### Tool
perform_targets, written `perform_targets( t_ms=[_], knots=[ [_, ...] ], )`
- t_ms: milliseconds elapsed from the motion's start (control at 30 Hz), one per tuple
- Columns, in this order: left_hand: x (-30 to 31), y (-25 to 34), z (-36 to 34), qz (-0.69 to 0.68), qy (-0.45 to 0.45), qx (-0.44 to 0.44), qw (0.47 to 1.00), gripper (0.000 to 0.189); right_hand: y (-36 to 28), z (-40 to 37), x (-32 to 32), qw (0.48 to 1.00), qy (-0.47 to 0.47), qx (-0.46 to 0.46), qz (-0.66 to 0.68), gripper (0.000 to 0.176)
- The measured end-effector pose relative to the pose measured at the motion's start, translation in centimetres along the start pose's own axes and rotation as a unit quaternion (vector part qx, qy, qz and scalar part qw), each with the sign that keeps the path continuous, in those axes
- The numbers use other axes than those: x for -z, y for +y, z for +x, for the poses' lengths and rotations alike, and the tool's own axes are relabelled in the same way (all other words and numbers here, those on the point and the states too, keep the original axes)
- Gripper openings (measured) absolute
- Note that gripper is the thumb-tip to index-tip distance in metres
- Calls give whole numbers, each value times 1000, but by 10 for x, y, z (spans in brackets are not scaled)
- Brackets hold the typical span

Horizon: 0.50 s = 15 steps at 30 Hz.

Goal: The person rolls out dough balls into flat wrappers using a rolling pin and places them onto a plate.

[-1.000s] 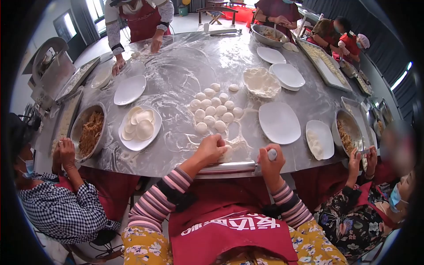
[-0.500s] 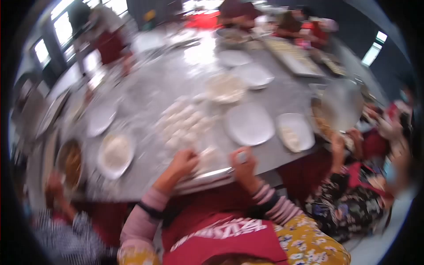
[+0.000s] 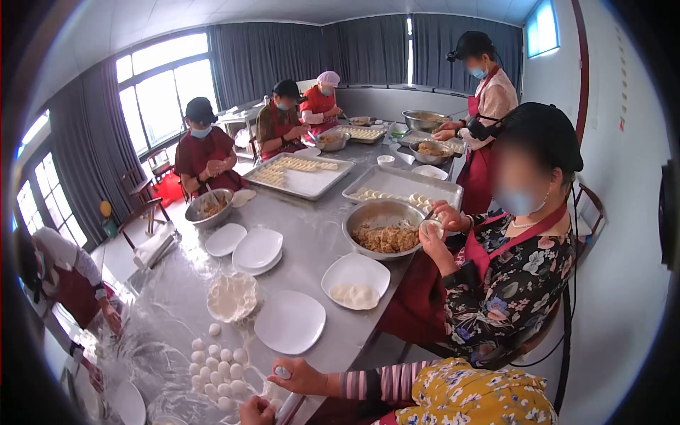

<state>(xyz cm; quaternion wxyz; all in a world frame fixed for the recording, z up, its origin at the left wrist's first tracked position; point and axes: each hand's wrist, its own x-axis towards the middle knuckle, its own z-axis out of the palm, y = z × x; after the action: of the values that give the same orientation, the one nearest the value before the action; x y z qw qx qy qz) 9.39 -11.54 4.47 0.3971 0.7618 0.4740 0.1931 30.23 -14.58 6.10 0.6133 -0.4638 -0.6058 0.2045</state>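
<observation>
My right hand (image 3: 303, 377) is closed around what looks like a rolling pin (image 3: 283, 372); only its pale rounded end shows above the fist. Near the table's edge, at the bottom of the view, is my left hand (image 3: 257, 411). Its fingers are curled shut and partly cut off by the frame, so I cannot see what they hold. To the left of both hands lie several small white dough balls (image 3: 217, 372) on the floured metal table (image 3: 166, 301). Beyond the dough is a bowl of flour (image 3: 232, 297), beside a white plate (image 3: 290, 322).
A plate with dough wrappers (image 3: 355, 282) and a metal bowl of filling (image 3: 382, 237) stand to the right. A co-worker (image 3: 510, 283) sits there, hands on a wrapper. Farther off are trays of dumplings (image 3: 301, 176) and more people. Another person (image 3: 71, 283) is at the left.
My view has swung up and to the right, showing more of the room. Both hands now appear lower in the view, and both are still closed.
</observation>
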Motion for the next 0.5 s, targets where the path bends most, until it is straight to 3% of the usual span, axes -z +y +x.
perform_targets(
  t_ms=[33,67,100,167,233,267,333,400,433,467,500],
  knots=[
    [0,8,-1,76,22,-73,994,11,3,6,-5,1000,5,20,-11,24],
    [1,13,0,77,24,-74,994,11,5,8,-9,999,9,37,-23,25],
    [1,18,-1,35,19,-39,998,11,6,10,-10,999,-4,-16,-44,26],
    [7,26,-2,-3,21,-3,1000,11,15,8,-14,999,21,6,-35,27],
    [11,30,-4,75,-9,-82,994,12,14,0,-13,998,44,27,-27,27],
    [11,20,-5,76,-8,-80,994,12,10,-11,-5,999,33,13,-23,27],
    [8,-5,-1,60,-46,47,996,25,12,-13,-2,1000,20,-1,-19,27],
    [7,-9,5,83,-44,24,995,22,30,-13,-10,963,75,172,-195,25],
    [4,-5,3,105,-38,2,994,20,37,-6,-10,903,-1,249,-349,28],
    [4,7,5,123,-36,28,991,21,69,-6,-30,924,9,202,-323,30],
    [9,20,6,143,-45,2,989,23,73,-2,-31,869,-49,251,-423,34]
  ],
)
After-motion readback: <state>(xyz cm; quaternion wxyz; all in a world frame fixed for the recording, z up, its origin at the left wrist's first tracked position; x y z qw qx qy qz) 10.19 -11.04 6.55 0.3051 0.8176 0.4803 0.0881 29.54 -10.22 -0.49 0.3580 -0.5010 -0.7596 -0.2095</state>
